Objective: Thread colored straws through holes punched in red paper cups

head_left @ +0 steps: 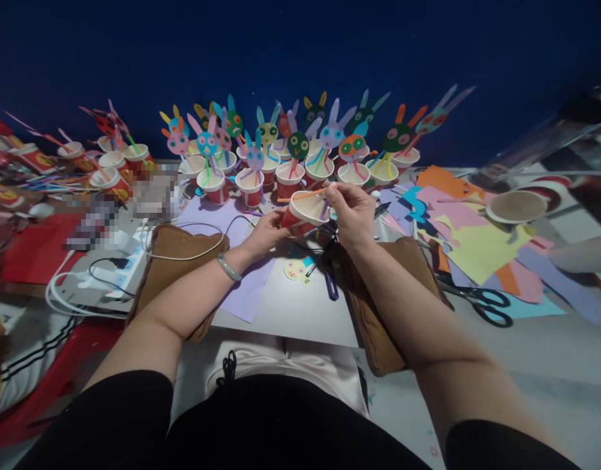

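My left hand (267, 234) is wrapped round the side of a red paper cup (296, 220), which is tilted with its white open mouth toward the right. At the cup's rim, my right hand (352, 212) pinches the right end of a thin orange strip (303, 194). The strip lies across the top of the cup. Something purple shows inside the cup near my right fingertips. Below the cup, a pale yellow paper face (294, 269) lies on the table beside a purple-handled tool (332, 284).
Several cups with paper rabbits (255, 160) stand along the back. Brown cushions (183, 267) lie under both forearms. Coloured paper (481, 245) and black scissors (487, 305) are at right; a power strip (127, 264), cables and red paper (36, 248) are at left.
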`<move>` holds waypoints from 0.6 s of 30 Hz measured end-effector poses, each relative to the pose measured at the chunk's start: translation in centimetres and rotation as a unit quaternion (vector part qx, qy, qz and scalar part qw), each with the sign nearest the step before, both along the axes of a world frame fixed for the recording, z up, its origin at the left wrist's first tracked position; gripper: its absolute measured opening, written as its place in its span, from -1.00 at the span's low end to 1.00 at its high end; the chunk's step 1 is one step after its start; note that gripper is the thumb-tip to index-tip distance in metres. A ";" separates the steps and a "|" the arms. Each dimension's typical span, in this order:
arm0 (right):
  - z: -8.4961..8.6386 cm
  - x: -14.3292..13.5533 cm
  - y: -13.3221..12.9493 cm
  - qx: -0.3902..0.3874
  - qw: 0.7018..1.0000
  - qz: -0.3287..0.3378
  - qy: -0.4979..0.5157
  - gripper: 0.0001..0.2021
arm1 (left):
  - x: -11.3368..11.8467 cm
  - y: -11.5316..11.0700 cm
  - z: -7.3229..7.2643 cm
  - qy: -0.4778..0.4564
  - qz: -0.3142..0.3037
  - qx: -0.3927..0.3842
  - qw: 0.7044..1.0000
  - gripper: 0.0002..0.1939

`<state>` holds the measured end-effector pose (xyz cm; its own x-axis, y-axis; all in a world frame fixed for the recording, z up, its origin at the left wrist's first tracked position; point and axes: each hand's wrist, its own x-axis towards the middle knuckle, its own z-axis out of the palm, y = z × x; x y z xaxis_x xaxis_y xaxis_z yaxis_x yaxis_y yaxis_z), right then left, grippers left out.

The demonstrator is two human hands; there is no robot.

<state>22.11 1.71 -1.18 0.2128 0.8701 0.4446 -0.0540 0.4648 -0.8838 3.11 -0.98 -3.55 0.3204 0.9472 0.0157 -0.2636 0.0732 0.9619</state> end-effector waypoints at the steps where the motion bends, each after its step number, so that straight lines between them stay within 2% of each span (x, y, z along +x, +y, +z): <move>1: 0.0 0.0 0.0 0.000 1.000 0.004 0.000 -0.52 | 0.0 0.0 0.0 0.005 -0.004 0.001 1.000 -0.43; 8: 0.4 0.1 -0.3 -0.007 0.999 0.027 -0.024 -0.50 | 0.1 -0.1 0.0 0.023 -0.008 -0.017 1.000 -0.48; 18: 0.5 -0.2 -1.0 0.004 0.999 0.015 -0.040 -0.53 | 0.4 0.1 -0.6 0.011 0.015 -0.028 0.999 -0.48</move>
